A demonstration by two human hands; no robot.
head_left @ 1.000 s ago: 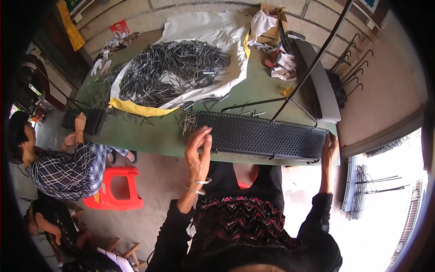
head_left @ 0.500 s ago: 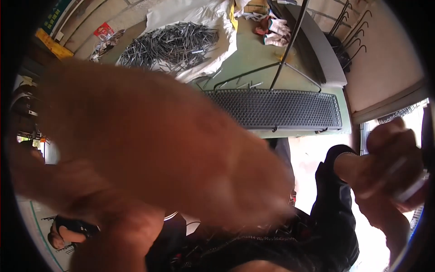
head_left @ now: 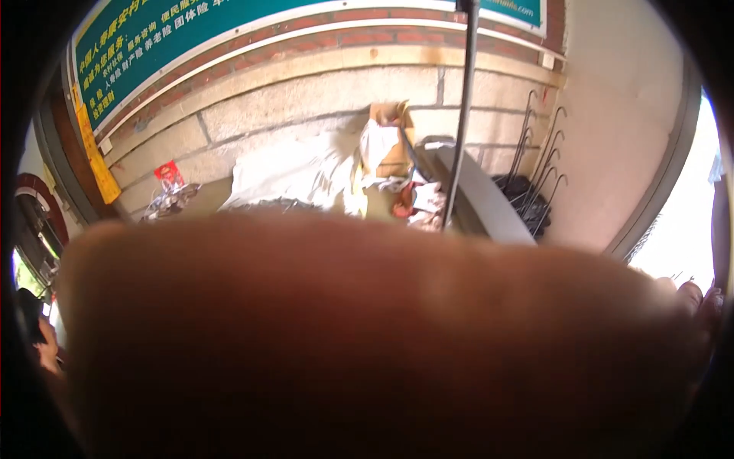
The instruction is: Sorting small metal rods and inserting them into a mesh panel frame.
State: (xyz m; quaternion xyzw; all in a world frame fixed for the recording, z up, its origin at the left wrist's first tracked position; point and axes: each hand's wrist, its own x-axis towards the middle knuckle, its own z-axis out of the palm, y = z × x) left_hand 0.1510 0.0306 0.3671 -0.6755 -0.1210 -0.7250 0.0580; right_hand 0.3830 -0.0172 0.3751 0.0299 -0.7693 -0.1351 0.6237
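A large blurred hand (head_left: 344, 329), apparently my left hand, is right up against the camera and covers the lower half of the view. Its fingers are too close and smeared to tell whether they are open or closed, and nothing held shows in it. At the far right edge a few fingertips (head_left: 692, 294) poke out beside it, probably from my right hand; the rest is hidden. Past the top of the big hand, a crumpled white sheet (head_left: 290, 172) shows, with a thin strip of dark pieces (head_left: 279, 204) at its lower edge.
A thin dark pole (head_left: 461, 115) rises upright in the middle. Behind are a cardboard box (head_left: 397, 157), work gloves (head_left: 428, 200), a grey panel (head_left: 485, 191) and black hooked rods (head_left: 547, 164). A green sign (head_left: 229, 38) hangs on the block wall. At the left edge another person (head_left: 47, 348) is partly visible.
The view has tilted up toward the wall and sign. The blurred hand now spans nearly the whole width, hiding the mesh tray, my sleeve and most of the dark pieces.
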